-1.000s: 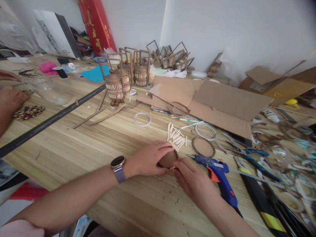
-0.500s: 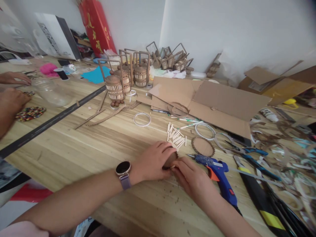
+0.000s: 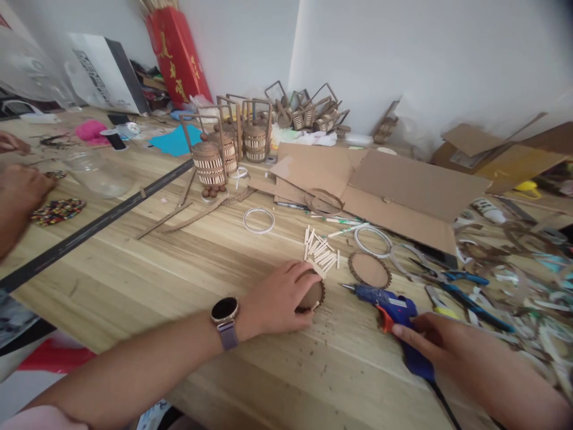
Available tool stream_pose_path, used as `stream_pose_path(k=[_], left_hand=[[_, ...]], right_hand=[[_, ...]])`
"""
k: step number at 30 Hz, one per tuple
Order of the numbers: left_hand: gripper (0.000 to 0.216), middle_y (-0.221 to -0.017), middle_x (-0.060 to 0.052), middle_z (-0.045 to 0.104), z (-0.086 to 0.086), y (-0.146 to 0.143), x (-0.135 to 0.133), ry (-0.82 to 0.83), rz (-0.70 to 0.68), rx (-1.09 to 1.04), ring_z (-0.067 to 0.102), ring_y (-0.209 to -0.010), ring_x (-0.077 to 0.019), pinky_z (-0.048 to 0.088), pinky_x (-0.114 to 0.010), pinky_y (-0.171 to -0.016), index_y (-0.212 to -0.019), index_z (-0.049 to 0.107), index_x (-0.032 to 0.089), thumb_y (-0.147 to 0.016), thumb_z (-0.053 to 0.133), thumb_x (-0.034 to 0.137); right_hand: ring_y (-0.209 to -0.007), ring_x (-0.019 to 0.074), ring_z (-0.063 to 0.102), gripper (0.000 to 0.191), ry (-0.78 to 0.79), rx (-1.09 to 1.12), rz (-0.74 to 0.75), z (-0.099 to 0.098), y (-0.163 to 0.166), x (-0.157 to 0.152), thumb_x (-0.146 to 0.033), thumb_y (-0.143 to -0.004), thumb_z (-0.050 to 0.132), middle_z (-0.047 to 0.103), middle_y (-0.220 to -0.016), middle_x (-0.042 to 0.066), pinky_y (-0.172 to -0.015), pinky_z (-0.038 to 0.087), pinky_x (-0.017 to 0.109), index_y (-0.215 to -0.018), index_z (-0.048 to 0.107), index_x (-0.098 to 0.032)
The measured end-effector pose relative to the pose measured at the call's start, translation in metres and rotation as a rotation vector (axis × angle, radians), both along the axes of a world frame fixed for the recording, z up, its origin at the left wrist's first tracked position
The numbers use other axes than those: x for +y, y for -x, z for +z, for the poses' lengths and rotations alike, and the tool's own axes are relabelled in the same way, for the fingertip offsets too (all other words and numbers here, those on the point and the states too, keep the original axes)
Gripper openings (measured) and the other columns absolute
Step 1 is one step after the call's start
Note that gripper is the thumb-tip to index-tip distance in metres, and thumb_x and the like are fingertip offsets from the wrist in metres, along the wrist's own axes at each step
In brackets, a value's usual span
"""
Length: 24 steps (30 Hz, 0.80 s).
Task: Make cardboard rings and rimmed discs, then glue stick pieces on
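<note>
My left hand (image 3: 277, 297), with a watch on the wrist, is curled over a small round brown cardboard disc (image 3: 312, 294) and presses it on the wooden table (image 3: 179, 263). My right hand (image 3: 443, 343) lies over the handle of a blue and orange glue gun (image 3: 394, 313), fingers wrapping it, nozzle pointing left. A heap of short pale sticks (image 3: 321, 251) lies just beyond the disc. A second toothed cardboard disc (image 3: 369, 269) rests right of the sticks.
Flat cardboard sheets (image 3: 394, 185) lie at the back, with small slatted cardboard lanterns (image 3: 209, 161) to their left. White rings (image 3: 258, 220), scissors (image 3: 452, 280) and scraps crowd the right side. Another person's hands (image 3: 20, 191) work over beads (image 3: 58, 210) at the far left.
My right hand left the disc, moved right and came down on the glue gun. My left hand stayed on the disc.
</note>
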<state>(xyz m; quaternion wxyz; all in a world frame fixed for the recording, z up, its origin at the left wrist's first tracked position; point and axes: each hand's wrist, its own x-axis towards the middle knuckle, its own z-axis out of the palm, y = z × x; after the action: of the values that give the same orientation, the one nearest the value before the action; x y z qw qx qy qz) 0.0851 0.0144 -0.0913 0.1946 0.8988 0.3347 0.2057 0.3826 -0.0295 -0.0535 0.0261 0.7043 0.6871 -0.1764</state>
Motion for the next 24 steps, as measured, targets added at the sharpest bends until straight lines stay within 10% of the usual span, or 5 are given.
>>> stream_pose_path(k=[6,13,19,24], left_hand=[[0.051,-0.136,-0.015,0.049,0.000,0.002,0.000,-0.023,0.011,0.017,0.043,-0.129,-0.0305,0.036,-0.046,-0.111,-0.125,0.047,0.016,-0.078,0.063,0.026],[0.053,-0.137,-0.016,0.050,0.001,0.009,0.003,-0.019,-0.012,0.009,0.043,-0.129,-0.0289,0.035,-0.044,-0.112,-0.125,0.050,0.014,-0.076,0.064,0.024],[0.057,-0.136,-0.015,0.052,0.003,0.015,0.008,0.026,-0.042,-0.013,0.045,-0.128,-0.0278,0.035,-0.043,-0.112,-0.127,0.048,0.014,-0.074,0.065,0.022],[0.059,-0.135,-0.014,0.052,0.004,0.018,0.011,0.039,-0.028,-0.014,0.044,-0.129,-0.0287,0.034,-0.046,-0.113,-0.128,0.047,0.016,-0.072,0.065,0.021]], right_hand=[[-0.049,0.0222,0.061,0.032,-0.022,0.041,0.014,-0.015,0.000,-0.001,-0.050,-0.078,0.056,0.065,-0.055,0.004,-0.047,0.044,0.033,-0.062,0.058,-0.023],[-0.060,0.0216,0.065,0.033,-0.091,0.599,-0.080,0.009,0.015,-0.007,-0.054,-0.068,0.068,0.068,-0.067,0.005,-0.051,0.053,0.028,-0.074,0.065,-0.022],[-0.080,0.0208,0.064,0.049,-0.156,1.048,-0.361,-0.002,0.047,-0.016,-0.053,-0.061,0.079,0.070,-0.089,0.004,-0.067,0.053,0.025,-0.098,0.068,-0.023],[-0.053,0.0105,0.049,0.041,-0.025,1.351,-0.583,-0.012,0.067,-0.020,-0.046,-0.051,0.088,0.059,-0.060,0.000,-0.050,0.038,0.021,-0.070,0.065,-0.018]])
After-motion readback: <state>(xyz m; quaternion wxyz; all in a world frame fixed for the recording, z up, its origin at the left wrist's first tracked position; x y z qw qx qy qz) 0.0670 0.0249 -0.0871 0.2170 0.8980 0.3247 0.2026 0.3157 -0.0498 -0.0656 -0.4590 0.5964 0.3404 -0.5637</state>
